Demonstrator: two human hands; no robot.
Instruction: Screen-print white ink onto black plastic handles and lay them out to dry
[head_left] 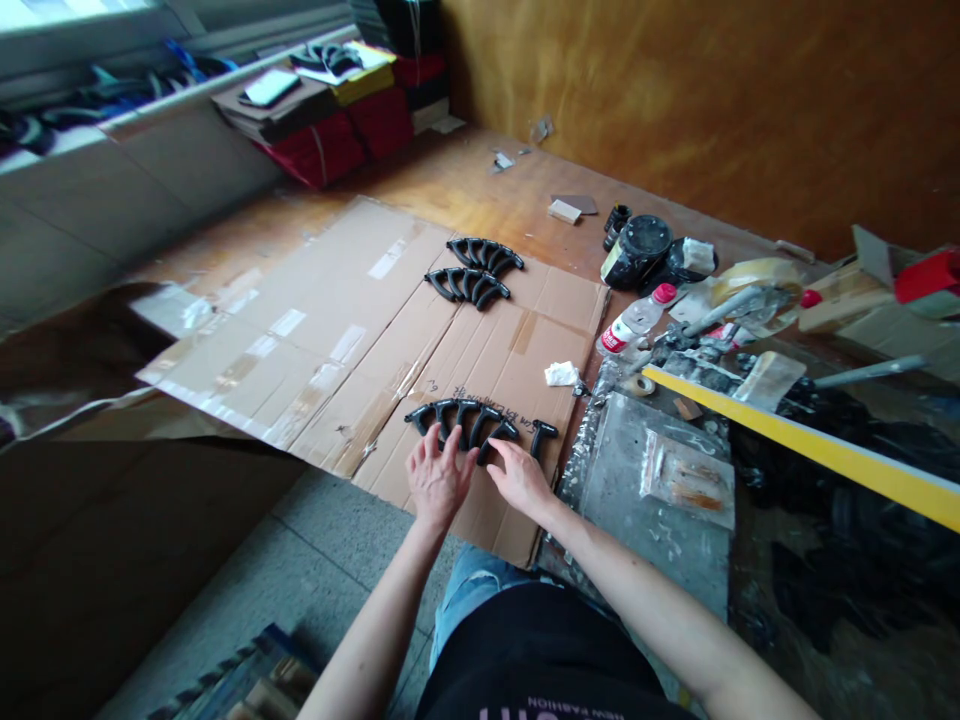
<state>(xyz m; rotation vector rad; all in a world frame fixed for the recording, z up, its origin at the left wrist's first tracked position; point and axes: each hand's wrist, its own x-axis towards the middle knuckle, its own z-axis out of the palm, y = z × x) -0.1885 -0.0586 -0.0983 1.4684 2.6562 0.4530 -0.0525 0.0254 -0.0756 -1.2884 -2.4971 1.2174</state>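
A fanned row of black T-shaped pieces with curved stems [465, 415] lies side by side on a flattened cardboard sheet [315, 330]. My left hand [439, 478] is over the near side of this row, fingers spread and fingertips at the lower stem ends. From the right, my right hand [519, 478] reaches in with thumb and forefinger apart, touching or very close to the end piece's stem. One separate black T-shaped piece [543, 432] lies just right of the row. Farther back are two more fanned rows of such pieces, a far row [484, 252] and a nearer row [466, 284].
To the right are a red-capped bottle [636, 318], black jars [637, 250], a grey board [652, 440] and a long yellow-edged strip [810, 435]. A crumpled white tissue [561, 374] sits on the cardboard. Red and brown stacks [337, 140] stand at the back left.
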